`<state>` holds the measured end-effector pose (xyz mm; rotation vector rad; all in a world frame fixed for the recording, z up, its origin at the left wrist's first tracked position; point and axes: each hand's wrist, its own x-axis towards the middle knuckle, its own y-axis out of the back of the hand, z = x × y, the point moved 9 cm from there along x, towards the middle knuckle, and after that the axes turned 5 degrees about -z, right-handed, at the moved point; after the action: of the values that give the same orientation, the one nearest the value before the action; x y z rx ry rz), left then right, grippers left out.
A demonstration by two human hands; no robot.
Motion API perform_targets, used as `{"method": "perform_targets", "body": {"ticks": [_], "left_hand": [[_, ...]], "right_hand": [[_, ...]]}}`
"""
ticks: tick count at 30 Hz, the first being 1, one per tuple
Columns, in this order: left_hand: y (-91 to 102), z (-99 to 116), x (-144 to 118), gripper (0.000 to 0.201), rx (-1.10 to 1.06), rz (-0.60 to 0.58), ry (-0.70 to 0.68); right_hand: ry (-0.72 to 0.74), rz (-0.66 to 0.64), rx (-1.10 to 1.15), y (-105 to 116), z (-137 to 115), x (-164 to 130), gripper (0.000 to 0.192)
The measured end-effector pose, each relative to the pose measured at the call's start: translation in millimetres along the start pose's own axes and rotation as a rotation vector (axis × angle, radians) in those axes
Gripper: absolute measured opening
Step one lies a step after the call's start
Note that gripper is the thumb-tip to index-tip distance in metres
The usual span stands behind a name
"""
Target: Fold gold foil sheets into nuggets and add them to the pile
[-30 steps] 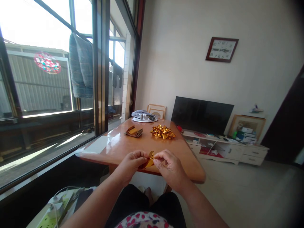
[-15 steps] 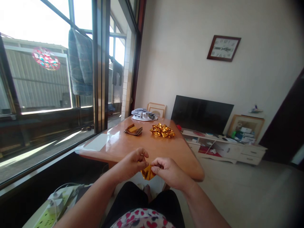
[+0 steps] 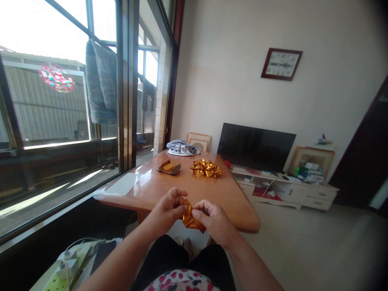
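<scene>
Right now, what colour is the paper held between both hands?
Shiny gold foil paper, seen in the head view.

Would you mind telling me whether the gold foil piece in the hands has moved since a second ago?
Yes. The gold foil piece, pinched between the left hand and right hand, has dropped from overlapping the wooden table's near edge to below it, toward the lap.

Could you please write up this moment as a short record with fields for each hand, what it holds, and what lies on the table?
left hand: left hand pinches the gold foil piece with its fingers
right hand: right hand grips the same piece from the other side
held above: near edge of the wooden table
on table, far end: pile of folded gold pieces, stack of flat sheets, bundled cloth
</scene>
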<state>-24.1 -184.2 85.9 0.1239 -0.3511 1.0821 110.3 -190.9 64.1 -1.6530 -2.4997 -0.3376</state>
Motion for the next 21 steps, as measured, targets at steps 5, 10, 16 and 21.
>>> {"method": "perform_targets", "body": {"ticks": [5, 10, 16, 21], "left_hand": [[-3.4, 0.3, 0.3, 0.04, 0.038, 0.007, 0.011], [1.5, -0.7, -1.3, 0.038, -0.016, 0.124, 0.038], [-0.4, 3.4, -2.0, 0.03, 0.034, 0.167, 0.019], [-5.6, 6.2, -0.7, 0.028, 0.02, 0.157, 0.031]], "right_hand": [[0.042, 0.079, -0.027, 3.7, -2.0, -1.3, 0.029], [0.108, 0.204, -0.101, 12.1, -0.5, -3.7, 0.027], [0.206, 0.329, -0.306, 15.5, -14.3, -8.2, 0.026], [0.314, 0.409, -0.492, 13.0, -28.3, -15.2, 0.021]]}}
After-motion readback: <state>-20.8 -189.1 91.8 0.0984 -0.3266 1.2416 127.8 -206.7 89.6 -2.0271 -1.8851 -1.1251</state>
